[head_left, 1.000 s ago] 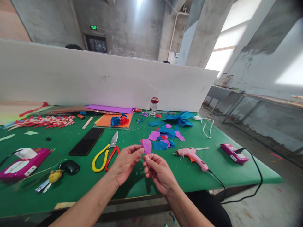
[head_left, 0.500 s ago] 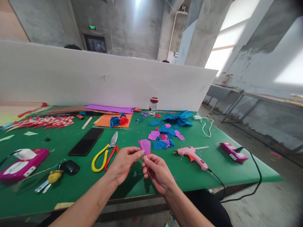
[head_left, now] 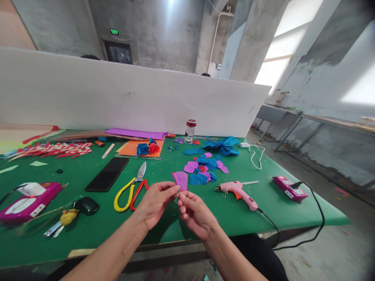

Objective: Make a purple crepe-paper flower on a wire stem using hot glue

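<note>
Between my two hands a purple paper petal (head_left: pixel 182 179) stands up above the table, with a rolled pink-red edge on its left side. My left hand (head_left: pixel 158 203) pinches its base between thumb and forefinger. From the other side my right hand (head_left: pixel 195 212) pinches the same base, its other fingers curled; the fingertips hide the lower end. Beyond the hands lie loose purple petals (head_left: pixel 191 167) and blue paper pieces (head_left: pixel 198 179). To the right rests a pink glue gun (head_left: pixel 240 191), and left of my hands lie scissors (head_left: pixel 132 190) with yellow and red handles.
A black phone (head_left: pixel 107 174), a key ring (head_left: pixel 68 217) and a purple power strip (head_left: pixel 31 205) lie at left. Blue and red paper flowers (head_left: pixel 148 148) and a red-lidded jar (head_left: pixel 190 131) stand farther back. Another power strip (head_left: pixel 288 188) with a cord sits right. A white board (head_left: pixel 131 97) borders the table.
The petal has turned slightly between my fingers, so more of its rolled pink-red left edge shows. Both hands keep their pinch in nearly the same place.
</note>
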`<control>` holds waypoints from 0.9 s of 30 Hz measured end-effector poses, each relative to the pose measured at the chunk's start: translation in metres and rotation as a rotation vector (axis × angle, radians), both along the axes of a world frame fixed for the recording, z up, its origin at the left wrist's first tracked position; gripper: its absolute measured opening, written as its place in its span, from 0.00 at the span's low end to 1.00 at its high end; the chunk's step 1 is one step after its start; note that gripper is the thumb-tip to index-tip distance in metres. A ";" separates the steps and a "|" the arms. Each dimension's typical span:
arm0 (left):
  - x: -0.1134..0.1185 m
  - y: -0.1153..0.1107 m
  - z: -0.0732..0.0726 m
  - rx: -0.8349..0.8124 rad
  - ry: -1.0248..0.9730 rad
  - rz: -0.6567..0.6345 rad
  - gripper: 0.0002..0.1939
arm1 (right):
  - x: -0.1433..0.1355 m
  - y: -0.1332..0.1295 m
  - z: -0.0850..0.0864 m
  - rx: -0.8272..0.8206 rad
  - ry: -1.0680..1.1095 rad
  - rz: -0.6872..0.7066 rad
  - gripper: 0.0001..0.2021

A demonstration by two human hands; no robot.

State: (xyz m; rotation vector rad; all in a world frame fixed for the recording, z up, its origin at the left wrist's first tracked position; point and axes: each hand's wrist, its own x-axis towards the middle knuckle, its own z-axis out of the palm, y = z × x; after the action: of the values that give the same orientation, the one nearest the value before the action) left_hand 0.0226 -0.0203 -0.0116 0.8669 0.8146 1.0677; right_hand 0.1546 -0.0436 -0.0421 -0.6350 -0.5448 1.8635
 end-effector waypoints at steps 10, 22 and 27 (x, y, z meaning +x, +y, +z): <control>0.000 -0.001 0.005 -0.020 -0.070 -0.078 0.09 | 0.001 -0.001 0.000 -0.046 0.132 0.108 0.14; 0.000 -0.004 0.006 -0.005 -0.055 -0.050 0.12 | 0.002 0.000 -0.004 0.085 -0.016 0.038 0.16; 0.001 -0.005 0.004 0.025 -0.050 -0.054 0.12 | 0.000 -0.002 -0.001 0.118 -0.063 0.007 0.15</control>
State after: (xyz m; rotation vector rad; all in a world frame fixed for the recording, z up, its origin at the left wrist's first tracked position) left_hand 0.0241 -0.0249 -0.0073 0.8752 0.7340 1.0503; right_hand 0.1546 -0.0458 -0.0434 -0.6157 -0.6936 1.8082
